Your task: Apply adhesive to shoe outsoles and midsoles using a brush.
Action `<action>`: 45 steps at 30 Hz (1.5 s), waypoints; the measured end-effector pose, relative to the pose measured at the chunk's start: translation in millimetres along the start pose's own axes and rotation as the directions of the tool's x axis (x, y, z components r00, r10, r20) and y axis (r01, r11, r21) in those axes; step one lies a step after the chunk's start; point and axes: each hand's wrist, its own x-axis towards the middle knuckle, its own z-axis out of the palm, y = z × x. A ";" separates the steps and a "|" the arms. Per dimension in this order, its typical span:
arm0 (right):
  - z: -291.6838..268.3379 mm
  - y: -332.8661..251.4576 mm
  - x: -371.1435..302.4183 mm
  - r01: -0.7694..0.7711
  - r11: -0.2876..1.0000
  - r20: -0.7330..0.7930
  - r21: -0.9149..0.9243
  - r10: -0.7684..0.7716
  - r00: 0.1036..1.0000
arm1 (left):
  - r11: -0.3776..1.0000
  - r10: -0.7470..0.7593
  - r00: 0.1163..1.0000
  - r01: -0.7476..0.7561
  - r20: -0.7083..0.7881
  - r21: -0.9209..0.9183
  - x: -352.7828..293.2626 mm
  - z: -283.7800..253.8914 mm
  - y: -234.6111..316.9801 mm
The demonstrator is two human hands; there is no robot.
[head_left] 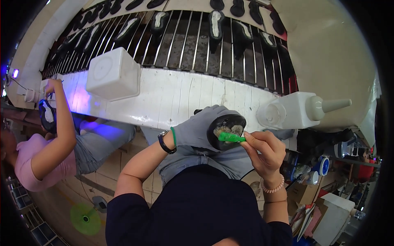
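My left hand (192, 130), in a grey glove, is wrapped round a black shoe (237, 120) with its underside turned up. Greyish, rough patches show on that underside. Bare and pinching, my right hand (266, 152) grips a green-handled brush (230, 137), which lies across the shoe's bottom. The brush's bristle end is hard to make out against the patches. Both hands are just in front of the white bench (176, 98), above my lap.
A white jug-like container (113, 74) stands on the bench at left; a white bottle with a long nozzle (303, 108) lies at right beside a clear cup (273, 114). Behind runs a roller conveyor (184, 41) carrying black shoes. A co-worker (53, 151) sits at left, holding another shoe.
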 end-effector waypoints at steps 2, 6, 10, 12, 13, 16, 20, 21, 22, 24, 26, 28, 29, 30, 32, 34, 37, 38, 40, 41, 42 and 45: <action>-3.3 7.0 7.1 0.088 0.993 0.039 -0.077 -0.085 0.996 | 0.938 0.005 0.999 0.008 0.037 -0.346 2.7 -8.4 -5.4; -8.0 16.9 22.4 0.152 0.974 0.054 -0.166 -0.145 0.988 | 0.786 0.005 0.984 0.104 0.175 -0.610 16.9 -16.7 -34.0; -9.6 23.3 40.6 0.161 0.958 0.045 -0.236 -0.155 0.987 | 0.896 0.026 0.944 0.124 0.328 -0.426 37.8 -23.4 -45.9; -12.6 28.5 46.0 0.157 0.953 0.041 -0.259 -0.152 0.988 | 0.894 0.052 0.927 0.122 0.371 -0.431 47.0 -27.4 -48.6; -14.4 32.3 46.4 0.103 0.979 0.058 -0.174 -0.094 0.994 | 0.895 0.074 0.930 0.098 0.360 -0.436 48.6 -29.0 -49.5; -16.0 37.7 47.4 0.019 0.998 0.063 -0.054 -0.016 0.998 | 0.905 0.102 0.937 0.053 0.334 -0.423 50.8 -27.3 -57.0; -12.4 36.3 48.2 -0.083 0.993 -0.145 -0.089 0.070 0.987 | 0.878 0.026 0.906 0.182 0.423 -0.444 52.5 -29.6 -54.0; -10.7 36.9 49.8 -0.062 0.992 -0.118 -0.108 0.049 0.992 | 0.872 0.011 0.902 0.203 0.432 -0.446 52.6 -31.2 -53.6; -9.2 36.7 51.3 -0.041 0.991 -0.091 -0.126 0.029 0.995 | 0.865 -0.004 0.897 0.225 0.442 -0.448 52.5 -32.5 -53.0; -11.4 33.5 57.6 -0.007 0.987 -0.072 -0.162 -0.005 0.997 | 0.863 0.002 0.890 0.229 0.456 -0.450 54.2 -35.6 -51.6; -13.5 33.1 60.2 0.122 0.964 0.059 -0.238 -0.111 0.992 | 0.863 0.006 0.882 0.233 0.471 -0.449 54.5 -37.3 -52.6; -20.6 30.1 61.3 0.133 0.966 0.211 -0.224 -0.085 0.974 | 0.887 0.070 0.910 0.132 0.410 -0.443 54.0 -37.5 -57.6; -24.3 29.1 59.7 0.142 0.967 0.359 -0.211 -0.059 0.931 | 0.904 0.063 0.902 0.129 0.426 -0.408 54.5 -38.8 -60.6; -26.3 32.3 58.0 0.135 0.967 0.354 -0.215 -0.052 0.934 | 0.904 0.066 0.899 0.130 0.434 -0.407 53.0 -39.3 -62.9; -28.0 44.9 57.0 0.005 1.000 0.426 -0.001 -0.004 0.905 | 0.841 0.048 0.916 0.178 0.398 -0.511 51.9 -40.3 -65.6; -23.6 55.2 62.6 -0.101 0.988 0.182 0.119 0.078 0.980 | 0.883 0.038 0.905 0.168 0.424 -0.437 55.3 -42.6 -58.5; -11.0 72.1 57.9 -0.171 0.976 0.177 0.138 0.145 0.973 | 0.832 -0.042 0.903 0.269 0.428 -0.485 49.3 -44.2 -61.4; -10.3 74.8 50.0 -0.202 0.974 0.278 0.104 0.166 0.946 | 0.832 -0.035 0.899 0.268 0.437 -0.485 45.0 -43.0 -69.8; -10.2 79.6 27.9 -0.201 0.978 0.390 0.056 0.164 0.906 | 0.858 -0.135 0.941 0.267 0.310 -0.439 33.3 -39.8 -87.3; -15.0 78.9 19.8 -0.264 0.963 0.469 0.059 0.207 0.859 | 0.797 -0.138 0.961 0.252 0.240 -0.549 27.0 -33.3 -99.2; -18.9 80.8 12.7 -0.277 0.959 0.460 0.054 0.223 0.859 | 0.833 -0.186 0.962 0.263 0.202 -0.486 19.3 -31.5 -109.3; -27.3 97.8 -24.0 -0.614 0.759 0.130 0.216 0.601 0.789 | 0.774 -0.373 0.928 0.309 -0.002 -0.552 -11.3 -16.0 -139.8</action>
